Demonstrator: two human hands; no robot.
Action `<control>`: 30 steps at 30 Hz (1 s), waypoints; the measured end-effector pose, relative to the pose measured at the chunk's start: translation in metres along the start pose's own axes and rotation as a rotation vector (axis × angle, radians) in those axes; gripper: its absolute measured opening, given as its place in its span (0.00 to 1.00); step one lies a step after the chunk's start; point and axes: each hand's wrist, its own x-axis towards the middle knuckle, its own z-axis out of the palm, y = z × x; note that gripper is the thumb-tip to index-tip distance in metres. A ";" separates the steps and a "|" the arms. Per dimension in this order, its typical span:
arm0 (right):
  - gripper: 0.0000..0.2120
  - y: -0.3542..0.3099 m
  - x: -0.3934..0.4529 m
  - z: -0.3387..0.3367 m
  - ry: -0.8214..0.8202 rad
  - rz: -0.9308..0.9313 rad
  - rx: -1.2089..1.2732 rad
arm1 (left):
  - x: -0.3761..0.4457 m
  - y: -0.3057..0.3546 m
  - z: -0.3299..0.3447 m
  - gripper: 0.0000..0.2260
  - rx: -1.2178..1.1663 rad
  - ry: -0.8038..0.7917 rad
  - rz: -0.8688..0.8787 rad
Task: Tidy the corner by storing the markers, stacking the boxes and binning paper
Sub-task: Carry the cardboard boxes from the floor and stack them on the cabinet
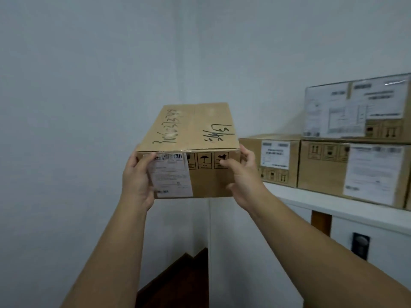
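Note:
I hold a long cardboard box [195, 138] in the air in front of the room's corner, with black handwriting on its top and a white shipping label on its near end. My left hand [138, 181] grips the near left corner, fingers over the label. My right hand [242, 174] grips the near right corner. To the right, a white ledge [333, 205] carries two cardboard boxes side by side, a small one [275, 161] and a larger one [353, 172]. A third box [360, 107] with plastic-covered papers sits on top of the larger one. No markers or loose paper show.
Pale walls meet in a corner behind the held box. Dark wooden flooring [178, 283] shows at the bottom. A brown post [321, 222] stands under the ledge, and a dark wall fitting [360, 245] sits on the white panel below it.

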 end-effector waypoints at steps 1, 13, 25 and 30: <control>0.32 -0.015 0.000 -0.007 0.012 -0.032 -0.022 | 0.000 0.001 0.015 0.13 -0.017 -0.030 -0.006; 0.37 -0.125 0.000 -0.087 0.022 -0.176 -0.197 | 0.024 -0.008 0.159 0.05 -0.135 -0.326 -0.144; 0.33 -0.112 0.038 -0.065 0.134 -0.418 -1.468 | 0.079 -0.051 0.203 0.33 0.540 -0.305 0.225; 0.31 -0.088 0.069 -0.082 0.191 -0.299 -1.739 | 0.080 -0.098 0.205 0.28 0.801 -0.546 0.290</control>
